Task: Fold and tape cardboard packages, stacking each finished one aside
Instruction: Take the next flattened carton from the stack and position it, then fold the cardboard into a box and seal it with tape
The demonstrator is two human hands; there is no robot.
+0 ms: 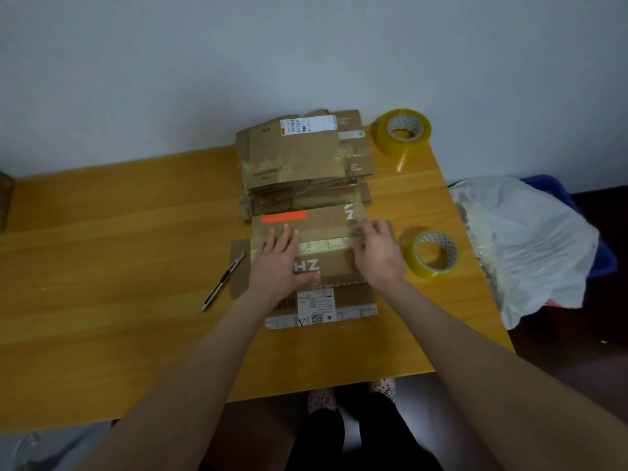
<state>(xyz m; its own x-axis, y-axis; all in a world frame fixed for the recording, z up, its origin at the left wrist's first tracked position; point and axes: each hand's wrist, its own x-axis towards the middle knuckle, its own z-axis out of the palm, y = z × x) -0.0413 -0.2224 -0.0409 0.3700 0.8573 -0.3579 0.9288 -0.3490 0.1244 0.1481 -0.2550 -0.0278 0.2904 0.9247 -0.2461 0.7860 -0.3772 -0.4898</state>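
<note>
Mid-tape on the current package (pixel 334 266), which lies under both hands; finished stack (pixel 292 154) sits just beyond the fingertips.
Left hand (pixel 277 256) is flat, pressing. Right hand (pixel 377 253) has its fingers bent on the tape strip (pixel 323 246); pinching or pressing, can't tell. The strip runs hand to hand, and the package's long axis looks front-to-back. Stacking is left.

Dim, soft, wide-angle edge distortion

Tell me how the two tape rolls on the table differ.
The far tape roll sits at the back corner of the table beside the cardboard stack; the near tape roll lies by the right hand. The far roll trails a loose tail of tape; the near roll shows none. Both lie flat, hole up, with yellowish clear tape on white printed cores.
</note>
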